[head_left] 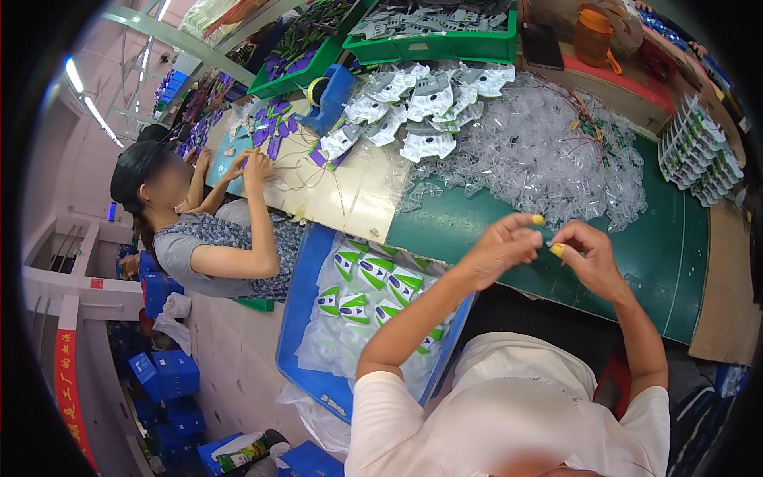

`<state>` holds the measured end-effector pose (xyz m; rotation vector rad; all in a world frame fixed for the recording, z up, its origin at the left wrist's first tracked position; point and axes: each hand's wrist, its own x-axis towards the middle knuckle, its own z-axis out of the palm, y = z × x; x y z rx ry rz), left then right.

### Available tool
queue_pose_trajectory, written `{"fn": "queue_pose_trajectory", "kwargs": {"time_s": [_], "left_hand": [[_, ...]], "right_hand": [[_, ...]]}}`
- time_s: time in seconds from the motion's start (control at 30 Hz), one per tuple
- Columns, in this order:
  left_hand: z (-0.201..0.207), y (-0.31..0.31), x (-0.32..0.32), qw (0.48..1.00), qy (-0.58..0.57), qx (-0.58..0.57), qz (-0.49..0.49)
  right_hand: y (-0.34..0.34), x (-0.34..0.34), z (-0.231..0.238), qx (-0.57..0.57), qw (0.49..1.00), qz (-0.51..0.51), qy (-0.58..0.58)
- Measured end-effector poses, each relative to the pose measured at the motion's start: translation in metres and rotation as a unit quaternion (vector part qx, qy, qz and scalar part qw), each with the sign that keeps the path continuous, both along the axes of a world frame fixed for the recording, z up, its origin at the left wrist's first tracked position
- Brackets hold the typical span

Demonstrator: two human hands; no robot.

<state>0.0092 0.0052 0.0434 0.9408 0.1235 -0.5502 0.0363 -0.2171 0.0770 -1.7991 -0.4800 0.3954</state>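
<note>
Above the front edge of the green work surface [469, 226], my two hands are close together. My left hand [502, 253] has a yellow-covered fingertip stretched out, apart from its other, partly bent fingers. My right hand [590, 256] pinches with thumb and finger, one tip covered in yellow. At that pinch is a small dark bit, too small to name. Behind my hands lies a big heap of clear plastic parts [524, 155]. White-and-grey moulded shells [433, 99] are piled at its left.
A blue crate [290, 318] of white-and-green shells stands left of me. Green trays [445, 48] line the back, beside a tape dispenser [327, 99]. Stacked grey parts [699, 151] and an orange bottle [593, 38] are at right. A co-worker [222, 246] handles purple parts.
</note>
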Motion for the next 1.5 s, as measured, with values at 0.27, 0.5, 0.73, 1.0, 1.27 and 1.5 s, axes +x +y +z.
{"fn": "queue_pose_trajectory", "kwargs": {"time_s": [0.27, 0.5, 0.73, 1.0, 1.27, 1.5], "left_hand": [[-0.009, 0.122, 0.082, 0.372, -0.429, 0.792, 0.224], [0.022, 0.1, 0.022, 0.397, -0.449, 0.789, 0.132], [-0.021, 0.005, -0.096, 0.501, -0.514, 0.689, 0.099], [-0.038, -0.005, -0.084, 0.548, -0.483, 0.68, 0.065], [-0.008, 0.039, -0.034, 0.728, -0.5, 0.466, 0.062], [-0.034, 0.073, 0.039, 0.572, -0.496, 0.642, 0.121]], "right_hand": [[0.002, -0.011, 0.0, 0.048, 0.998, -0.035, 0.036], [-0.018, -0.014, 0.008, 0.006, 0.998, -0.061, 0.004], [-0.004, -0.018, 0.014, -0.08, 0.994, -0.035, -0.07], [0.037, -0.024, -0.032, -0.236, 0.911, 0.075, -0.33], [0.041, -0.03, -0.023, -0.244, 0.887, 0.132, -0.369], [0.035, -0.04, -0.023, -0.257, 0.899, 0.145, -0.323]]}}
